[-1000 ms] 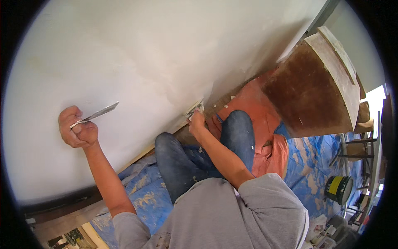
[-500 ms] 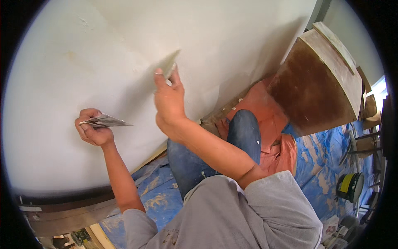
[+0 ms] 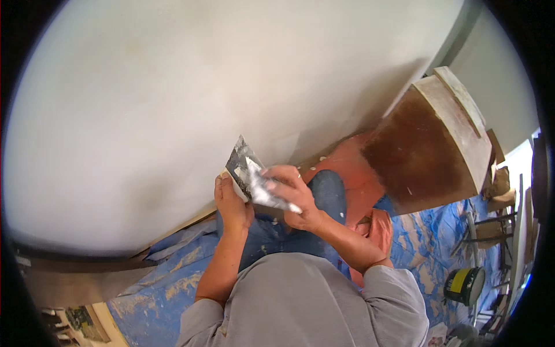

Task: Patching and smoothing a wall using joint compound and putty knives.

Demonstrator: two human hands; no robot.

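My left hand (image 3: pixel 232 205) is closed on the edge of a flat filling knife (image 3: pixel 237 161), its dark metal face smeared with pale filler. Over that blade my right hand (image 3: pixel 296 195) grips a second filling knife (image 3: pixel 267 196), blurred by motion and coated with white filler. The two blades overlap and seem to touch, in front of my chest and above my bent knees. Beyond them stands a smooth off-white wall (image 3: pixel 144 110) with a few faint stains.
Blue plastic sheeting (image 3: pixel 428 243) with dried splashes covers the floor. Reddish-orange sheeting (image 3: pixel 350 165) lies by the wall's foot. On the right stands a large brown wooden piece (image 3: pixel 419 153) with a pale edge. A dark bucket with a yellow label (image 3: pixel 464 285) sits at lower right.
Both hands have come down off the wall area and together. My right hand's knife, raised near the wall before, is now over the blade in my left. The view has shifted slightly.
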